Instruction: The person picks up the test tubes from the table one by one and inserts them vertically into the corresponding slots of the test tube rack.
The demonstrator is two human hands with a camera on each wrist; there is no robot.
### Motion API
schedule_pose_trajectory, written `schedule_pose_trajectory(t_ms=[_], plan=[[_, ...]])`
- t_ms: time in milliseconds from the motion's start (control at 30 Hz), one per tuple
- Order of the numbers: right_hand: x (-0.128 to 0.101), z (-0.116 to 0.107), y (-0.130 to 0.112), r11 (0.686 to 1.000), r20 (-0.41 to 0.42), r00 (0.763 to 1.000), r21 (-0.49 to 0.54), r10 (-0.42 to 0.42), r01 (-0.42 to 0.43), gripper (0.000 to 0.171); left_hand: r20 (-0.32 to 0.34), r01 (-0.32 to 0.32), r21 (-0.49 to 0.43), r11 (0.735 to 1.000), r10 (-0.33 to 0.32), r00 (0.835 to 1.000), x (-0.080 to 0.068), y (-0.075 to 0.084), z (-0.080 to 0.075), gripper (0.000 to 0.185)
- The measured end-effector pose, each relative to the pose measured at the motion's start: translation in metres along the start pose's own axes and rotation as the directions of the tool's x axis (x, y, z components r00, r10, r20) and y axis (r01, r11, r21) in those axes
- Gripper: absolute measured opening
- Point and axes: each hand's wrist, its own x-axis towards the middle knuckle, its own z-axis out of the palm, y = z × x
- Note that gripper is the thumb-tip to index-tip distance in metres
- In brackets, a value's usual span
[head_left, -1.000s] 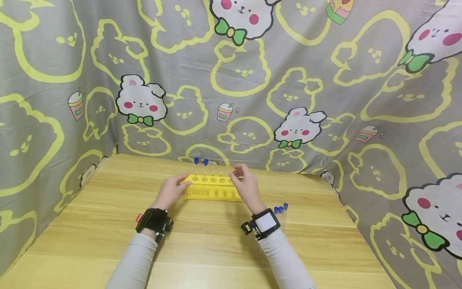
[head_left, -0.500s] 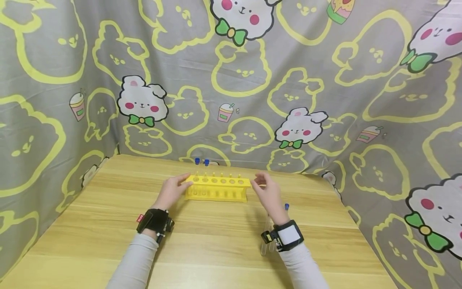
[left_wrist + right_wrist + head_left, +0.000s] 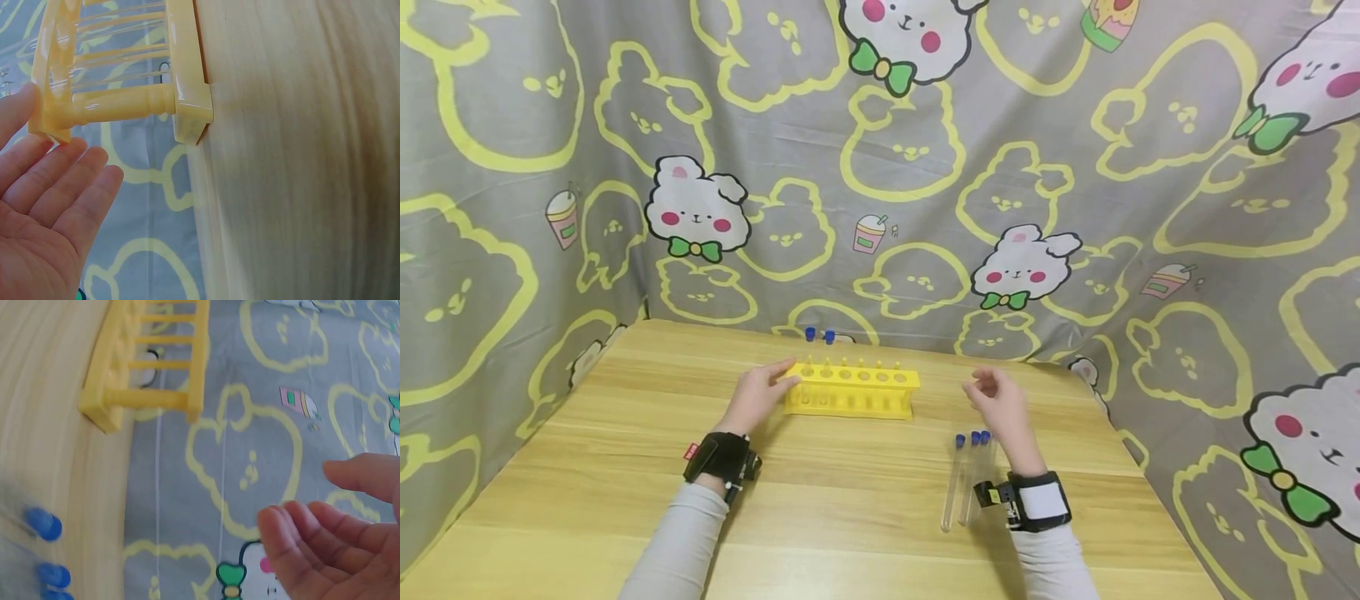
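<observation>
A yellow test tube rack [image 3: 850, 396] stands on the table, and two blue-capped test tubes [image 3: 829, 337] are upright in its left holes. My left hand [image 3: 760, 396] holds the rack's left end; in the left wrist view its thumb [image 3: 15, 112] and index finger lie at the top plate's corner, the other fingers extended. My right hand [image 3: 1000, 412] is in the air right of the rack, fingers loosely bent, holding nothing. Several test tubes [image 3: 952, 492] with blue caps lie on the table below it, partly hidden by the wrist camera. In the right wrist view their caps [image 3: 44, 524] show at lower left.
The wooden table [image 3: 820, 525] ends at a grey curtain [image 3: 910, 167] with cartoon prints, hanging behind and on both sides. The rack stands near the table's back edge. Each wrist carries a strapped camera [image 3: 1033, 500].
My right hand has moved from the rack's right part out to the right, away from it. The lying tubes now show more fully. The left hand stays on the rack.
</observation>
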Motion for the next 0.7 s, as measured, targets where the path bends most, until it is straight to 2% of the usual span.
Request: schedule_pose_trajectory(t_ms=[200,433,700], plan=[[0.001,-0.015,0.015,0.995,0.081,0.992,0.022,0.091,-0.093,0.035,-0.011,-0.005,-0.011,1.0,0.005,1.0,0.0,0.0,0.001,0.051],[0.002,-0.021,0.038,0.985,0.169,0.971,-0.076,0.169,-0.158,0.039,-0.005,-0.002,-0.007,1.0,0.002,1.0,0.001,-0.001,0.001,0.052],[0.0,-0.022,0.055,0.954,0.226,0.938,-0.203,0.263,-0.218,0.028,0.007,-0.001,-0.02,1.0,0.001,1.0,0.0,-0.001,0.001,0.052]])
